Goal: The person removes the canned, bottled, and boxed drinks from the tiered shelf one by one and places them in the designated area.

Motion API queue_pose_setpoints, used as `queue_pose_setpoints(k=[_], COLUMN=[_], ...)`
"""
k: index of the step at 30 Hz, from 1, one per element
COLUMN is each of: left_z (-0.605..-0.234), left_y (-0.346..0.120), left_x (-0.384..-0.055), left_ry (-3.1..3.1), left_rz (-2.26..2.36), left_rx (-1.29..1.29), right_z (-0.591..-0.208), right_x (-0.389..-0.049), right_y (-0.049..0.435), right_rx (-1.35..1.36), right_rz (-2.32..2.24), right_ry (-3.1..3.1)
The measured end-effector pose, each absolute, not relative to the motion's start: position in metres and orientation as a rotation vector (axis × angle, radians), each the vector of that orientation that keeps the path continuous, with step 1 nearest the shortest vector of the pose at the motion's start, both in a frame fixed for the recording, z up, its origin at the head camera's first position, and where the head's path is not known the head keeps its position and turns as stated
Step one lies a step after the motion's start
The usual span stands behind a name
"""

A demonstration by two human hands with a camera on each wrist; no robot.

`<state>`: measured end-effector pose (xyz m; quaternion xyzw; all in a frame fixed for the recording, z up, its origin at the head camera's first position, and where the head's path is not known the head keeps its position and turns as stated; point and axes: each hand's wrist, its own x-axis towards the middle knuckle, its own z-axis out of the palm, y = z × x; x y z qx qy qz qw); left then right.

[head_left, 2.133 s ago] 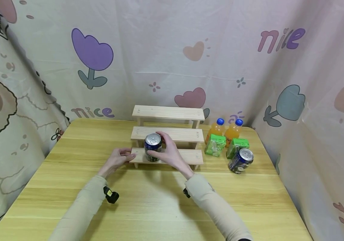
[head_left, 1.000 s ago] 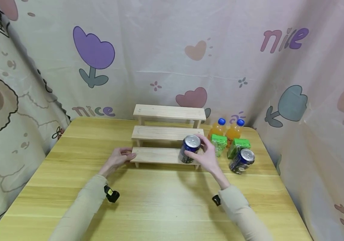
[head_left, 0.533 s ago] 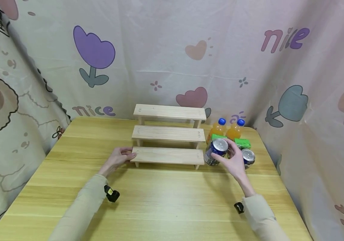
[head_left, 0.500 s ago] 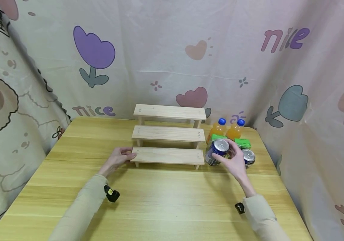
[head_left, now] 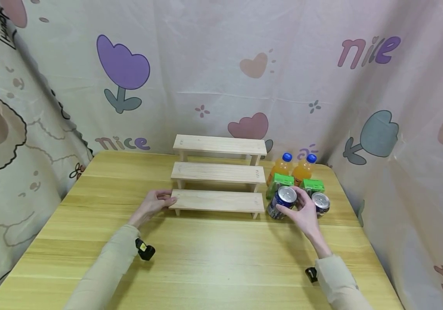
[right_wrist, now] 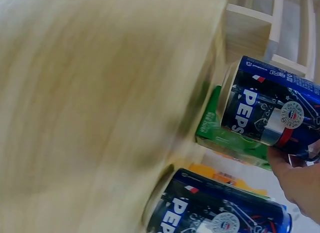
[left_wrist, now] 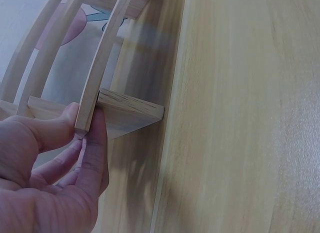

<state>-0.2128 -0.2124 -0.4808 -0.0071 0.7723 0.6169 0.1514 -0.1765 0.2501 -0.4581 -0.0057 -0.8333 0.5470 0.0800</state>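
My right hand (head_left: 306, 212) grips a dark blue Pepsi can (head_left: 280, 206) by its upper part, thumb on one side and fingers on the other. The can stands upright in front of a green drink carton (head_left: 282, 180), right of the shelf. In the right wrist view the thumb (right_wrist: 292, 180) presses the held can (right_wrist: 270, 105). My left hand (head_left: 152, 206) pinches the left end of the lowest board of a three-step wooden shelf (head_left: 216, 200). The left wrist view shows the thumb on top of the board (left_wrist: 102, 68) and fingers beneath.
A second Pepsi can (head_left: 321, 201) stands right of my right hand, partly behind it. Another green carton (head_left: 313, 185) and two orange juice bottles (head_left: 282, 166) with blue caps stand behind. A patterned curtain (head_left: 206, 64) hangs along the back and sides of the wooden table (head_left: 206, 262).
My right hand has carried the Pepsi can from the lowest shelf board rightward past its end, then lowered it in front of the left carton. The left hand has kept its hold.
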Motion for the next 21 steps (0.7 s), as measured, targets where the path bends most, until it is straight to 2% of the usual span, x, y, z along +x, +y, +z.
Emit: queue_pose_setpoints(k=[21], left_z=[-0.481], left_y=[-0.209], left_x=[-0.216], left_ry=[2.245], left_rz=[1.706], left_rx=[-0.096], right_z=[-0.474], right_x=[-0.175], right_y=[0.255], right_rx=[-0.031], right_rz=[1.609], right_ry=[-2.503])
